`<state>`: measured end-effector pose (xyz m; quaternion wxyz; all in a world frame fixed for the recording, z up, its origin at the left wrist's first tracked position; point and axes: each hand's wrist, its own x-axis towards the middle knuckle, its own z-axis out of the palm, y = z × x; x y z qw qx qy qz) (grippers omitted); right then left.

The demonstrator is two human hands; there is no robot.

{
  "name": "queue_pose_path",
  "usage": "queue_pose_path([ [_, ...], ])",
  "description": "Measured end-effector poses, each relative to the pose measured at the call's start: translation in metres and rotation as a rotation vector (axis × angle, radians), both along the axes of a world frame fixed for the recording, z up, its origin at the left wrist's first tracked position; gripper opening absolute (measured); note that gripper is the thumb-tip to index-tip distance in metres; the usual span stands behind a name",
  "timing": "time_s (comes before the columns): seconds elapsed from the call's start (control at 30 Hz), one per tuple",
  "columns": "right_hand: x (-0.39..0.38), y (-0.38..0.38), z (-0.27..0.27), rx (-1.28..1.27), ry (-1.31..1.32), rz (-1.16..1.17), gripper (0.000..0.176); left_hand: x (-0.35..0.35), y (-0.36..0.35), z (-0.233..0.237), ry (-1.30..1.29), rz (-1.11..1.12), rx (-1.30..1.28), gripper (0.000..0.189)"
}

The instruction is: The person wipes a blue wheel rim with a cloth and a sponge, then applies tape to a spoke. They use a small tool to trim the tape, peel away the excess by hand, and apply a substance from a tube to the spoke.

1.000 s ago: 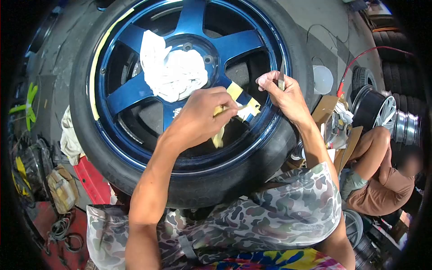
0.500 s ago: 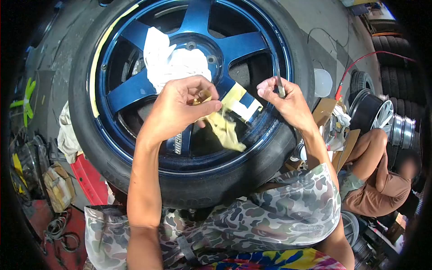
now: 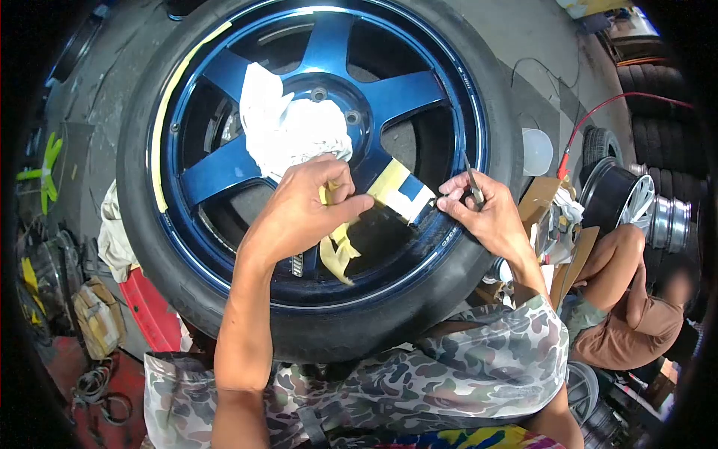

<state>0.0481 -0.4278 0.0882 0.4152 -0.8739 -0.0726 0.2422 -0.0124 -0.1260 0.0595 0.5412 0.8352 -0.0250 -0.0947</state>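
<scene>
A blue spoked wheel rim (image 3: 325, 41) lies flat inside its black tyre (image 3: 493, 112). My left hand (image 3: 314, 198) is closed on crumpled yellow masking tape (image 3: 340, 254), whose loose end hangs over a gap between spokes. My right hand (image 3: 486, 213) grips a slim craft knife (image 3: 472, 178), its narrow blade pointing up and away. The right fingertips are close to a taped spoke, where yellow tape (image 3: 393, 178) and a white piece (image 3: 409, 197) surround bare blue paint. A white cloth (image 3: 303, 127) is bunched over the hub.
Another strip of yellow tape (image 3: 161, 135) follows the rim's left edge. At right are a white bucket (image 3: 536, 152), a cardboard box (image 3: 540, 191), a red hose (image 3: 583, 123), stacked tyres and a seated person (image 3: 628, 299). A red panel (image 3: 153, 310) is at left.
My left hand has drawn slightly down with the tape, which swings left and hangs lower. The right hand has shifted down a little, and its fingers sit closer to the taped spoke.
</scene>
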Motion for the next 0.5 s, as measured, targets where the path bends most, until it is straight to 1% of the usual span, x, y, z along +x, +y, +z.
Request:
queue_pose_path([
  [0.07, -0.004, 0.004, 0.007, -0.052, -0.091, 0.142, 0.024, -0.001, 0.000, -0.001, 0.056, -0.027, -0.064, 0.025],
  [0.1, -0.005, 0.007, 0.012, -0.103, -0.082, 0.167, 0.027, 0.000, -0.002, 0.007, 0.105, -0.027, -0.031, 0.015],
  [0.13, -0.007, 0.008, 0.010, -0.104, -0.079, 0.167, 0.027, 0.000, -0.005, 0.007, 0.108, -0.028, -0.032, 0.015],
  [0.2, -0.010, 0.008, 0.004, -0.110, -0.250, 0.221, 0.027, -0.002, -0.012, 0.006, 0.021, -0.031, -0.025, 0.022],
  [0.23, -0.011, 0.011, 0.003, -0.123, -0.271, 0.223, 0.024, -0.006, -0.014, -0.005, -0.106, -0.070, 0.005, 0.033],
  [0.27, -0.012, 0.010, -0.002, -0.124, -0.271, 0.220, 0.024, -0.009, -0.019, -0.015, -0.107, -0.072, 0.003, 0.033],
  [0.33, -0.014, 0.010, -0.014, -0.057, -0.391, 0.214, 0.018, -0.016, -0.033, -0.022, -0.296, -0.120, 0.123, 0.035],
  [0.4, -0.013, 0.012, -0.015, -0.087, -0.413, 0.202, 0.015, -0.021, -0.049, -0.017, -0.257, -0.112, 0.126, 0.035],
  [0.47, -0.012, 0.011, -0.018, -0.100, -0.414, 0.206, 0.015, -0.024, -0.059, -0.008, -0.058, -0.205, 0.288, 0.036],
  [0.5, -0.011, 0.011, -0.016, -0.101, -0.414, 0.207, 0.015, -0.024, -0.059, -0.004, -0.045, -0.286, 0.307, 0.031],
])
